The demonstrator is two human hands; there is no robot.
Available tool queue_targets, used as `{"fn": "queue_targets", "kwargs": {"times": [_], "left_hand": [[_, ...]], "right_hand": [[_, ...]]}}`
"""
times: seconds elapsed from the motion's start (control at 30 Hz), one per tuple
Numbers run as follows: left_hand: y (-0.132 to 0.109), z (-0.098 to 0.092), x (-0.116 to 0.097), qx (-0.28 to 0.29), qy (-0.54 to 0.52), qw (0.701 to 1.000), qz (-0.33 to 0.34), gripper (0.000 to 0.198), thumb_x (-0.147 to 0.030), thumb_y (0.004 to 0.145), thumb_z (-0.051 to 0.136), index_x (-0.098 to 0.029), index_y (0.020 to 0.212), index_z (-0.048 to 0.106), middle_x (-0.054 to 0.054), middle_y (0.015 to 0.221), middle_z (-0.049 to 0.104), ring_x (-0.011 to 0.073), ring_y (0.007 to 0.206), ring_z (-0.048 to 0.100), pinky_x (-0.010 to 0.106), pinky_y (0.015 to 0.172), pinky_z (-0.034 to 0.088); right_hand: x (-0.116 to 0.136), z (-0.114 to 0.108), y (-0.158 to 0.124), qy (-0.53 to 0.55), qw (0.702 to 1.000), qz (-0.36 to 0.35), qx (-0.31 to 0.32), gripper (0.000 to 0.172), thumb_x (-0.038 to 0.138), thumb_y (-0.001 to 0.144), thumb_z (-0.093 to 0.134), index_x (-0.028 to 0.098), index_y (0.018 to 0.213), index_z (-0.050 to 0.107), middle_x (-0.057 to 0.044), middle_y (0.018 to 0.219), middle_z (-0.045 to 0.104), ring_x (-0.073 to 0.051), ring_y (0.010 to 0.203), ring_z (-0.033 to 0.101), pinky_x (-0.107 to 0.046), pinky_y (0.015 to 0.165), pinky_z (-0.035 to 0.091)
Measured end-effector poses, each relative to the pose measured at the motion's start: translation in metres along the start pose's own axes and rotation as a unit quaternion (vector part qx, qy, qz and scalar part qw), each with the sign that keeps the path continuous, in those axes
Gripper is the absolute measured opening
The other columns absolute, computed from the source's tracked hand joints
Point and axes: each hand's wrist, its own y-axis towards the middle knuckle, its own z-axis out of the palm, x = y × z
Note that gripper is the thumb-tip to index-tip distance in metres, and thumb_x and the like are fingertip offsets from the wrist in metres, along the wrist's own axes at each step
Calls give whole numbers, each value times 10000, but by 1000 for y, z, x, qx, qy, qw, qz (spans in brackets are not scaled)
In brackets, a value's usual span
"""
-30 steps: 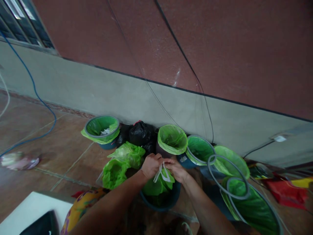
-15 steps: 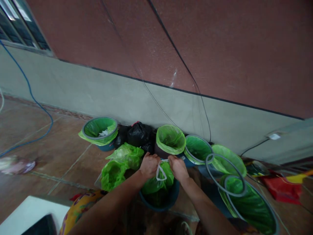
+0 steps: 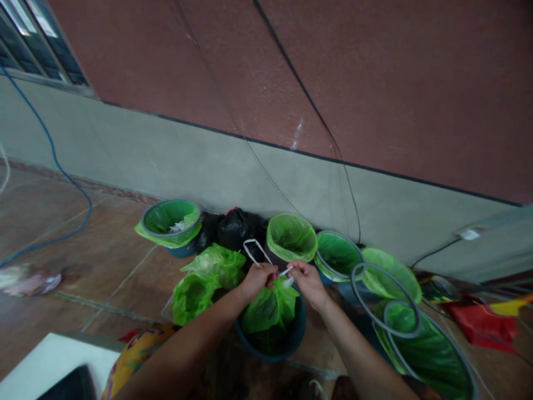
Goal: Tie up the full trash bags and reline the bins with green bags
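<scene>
A green garbage bag (image 3: pixel 270 311) stands gathered at its neck inside a dark blue bin (image 3: pixel 300 333) in front of me. Over its top, my left hand (image 3: pixel 259 280) pinches a white drawstring (image 3: pixel 252 253), and a loop of it sticks up past the fingers. My right hand (image 3: pixel 307 282) grips the string's other part, close to the left hand. A short stretch of string runs between the two hands. Left of the bin lie two crumpled green bags (image 3: pixel 194 300).
Along the wall stand a lined bin (image 3: pixel 170 239), black garbage bags (image 3: pixel 237 228) and more lined bins (image 3: pixel 291 236). A loose grey ring (image 3: pixel 358 294) rests over the bins at right. A red dustpan (image 3: pixel 483 325) lies far right, a white surface (image 3: pixel 54 361) lower left.
The drawstring loop that hung down over the bag now stands up above my left hand. My hands have shifted slightly, and the bag's neck is bunched tighter.
</scene>
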Motion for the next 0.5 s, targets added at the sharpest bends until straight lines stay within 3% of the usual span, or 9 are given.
{"fn": "queue_targets", "kwargs": {"times": [0.17,0.27,0.33,0.43,0.5], "left_hand": [[4,0,1,58,53,995,62,245,-304,573,754,-128,690,629,-30,619,541,82,592,464,216,585,392],[4,-1,4,100,162,976,101,245,-342,671,710,-132,640,586,-43,589,486,80,593,419,213,584,356],[1,-1,3,115,220,960,127,246,-361,778,613,-138,679,585,-41,611,484,82,598,406,213,587,347],[-4,-1,1,118,267,942,164,186,-299,855,504,-152,773,582,-33,666,513,89,617,430,212,594,353],[-5,-1,1,107,280,939,169,173,-269,873,462,-159,785,562,-26,672,525,93,607,448,216,584,358]], "right_hand": [[29,-4,-5,-82,992,-43,89,169,288,771,538,175,783,664,19,632,602,-112,572,504,-241,564,383],[51,2,-6,-42,988,-52,141,183,309,777,574,178,837,686,-2,699,661,-117,622,549,-239,592,414],[60,6,-4,49,990,-41,130,310,423,810,562,182,968,674,-11,732,672,-102,570,521,-231,546,402],[56,11,1,185,982,3,43,516,568,839,458,217,1202,566,-55,968,692,-74,502,458,-224,470,357],[42,12,3,181,982,38,26,511,534,811,491,237,1223,546,-72,1107,669,-65,494,458,-220,444,335]]}}
